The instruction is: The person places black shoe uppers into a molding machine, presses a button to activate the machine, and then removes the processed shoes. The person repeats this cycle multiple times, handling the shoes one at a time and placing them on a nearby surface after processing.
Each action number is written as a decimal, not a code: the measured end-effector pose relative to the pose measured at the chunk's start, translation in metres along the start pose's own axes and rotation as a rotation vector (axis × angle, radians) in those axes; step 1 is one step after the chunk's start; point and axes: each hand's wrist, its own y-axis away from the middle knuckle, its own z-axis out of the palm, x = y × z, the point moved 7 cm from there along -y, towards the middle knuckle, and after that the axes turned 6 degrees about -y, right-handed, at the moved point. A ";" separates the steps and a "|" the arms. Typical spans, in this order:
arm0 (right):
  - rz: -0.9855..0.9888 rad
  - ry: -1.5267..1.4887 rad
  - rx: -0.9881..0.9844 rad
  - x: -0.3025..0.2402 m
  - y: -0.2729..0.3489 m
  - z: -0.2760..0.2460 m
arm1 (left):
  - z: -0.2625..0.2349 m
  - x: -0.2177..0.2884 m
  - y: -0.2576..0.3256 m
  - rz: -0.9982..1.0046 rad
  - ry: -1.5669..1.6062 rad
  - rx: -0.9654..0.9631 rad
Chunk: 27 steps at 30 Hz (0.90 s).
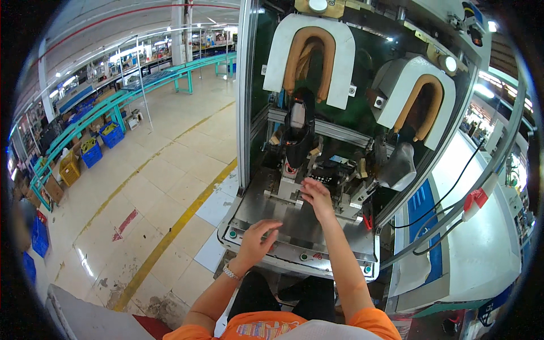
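Note:
My right hand (317,198) hovers over the metal base of a machine, fingers pointing left and loosely bent, with nothing seen in it. Just beyond it, a black shoe upper (300,126) stands on the left station's metal mount (285,188), not touched by either hand. Lower and to the left, my left hand (258,242) is held above the front edge of the base, its fingers extended and the thumb apart. Over the shoe hangs a white block with a brown U-shaped pad (327,59).
A second white block with a brown U-shaped pad (429,99) hangs over the right station, near a smooth grey form (398,168). Green buttons (304,257) line the front panel. A metal post (244,113) borders the left side; a hanging cable with a red-white switch (475,203) is at right.

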 end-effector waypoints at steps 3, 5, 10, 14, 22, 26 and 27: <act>-0.459 0.165 0.084 -0.001 -0.041 -0.017 | 0.004 0.025 -0.017 0.023 0.037 -0.068; -0.657 0.287 0.131 -0.069 -0.004 0.050 | -0.013 0.022 -0.021 0.025 0.012 -0.054; -1.249 0.784 0.214 -0.220 0.035 0.136 | -0.020 -0.011 -0.016 -0.078 0.017 -0.062; -1.335 1.108 0.129 -0.254 -0.004 0.154 | -0.008 -0.009 -0.015 -0.139 0.084 -0.073; -1.475 0.835 0.215 -0.237 0.066 0.113 | -0.029 -0.043 -0.004 -0.269 0.203 0.111; -1.306 0.733 0.231 -0.224 0.101 0.073 | -0.030 -0.043 -0.017 -0.293 0.512 0.176; -1.277 0.749 0.228 -0.220 0.105 0.064 | -0.025 -0.040 -0.021 -0.337 0.581 0.129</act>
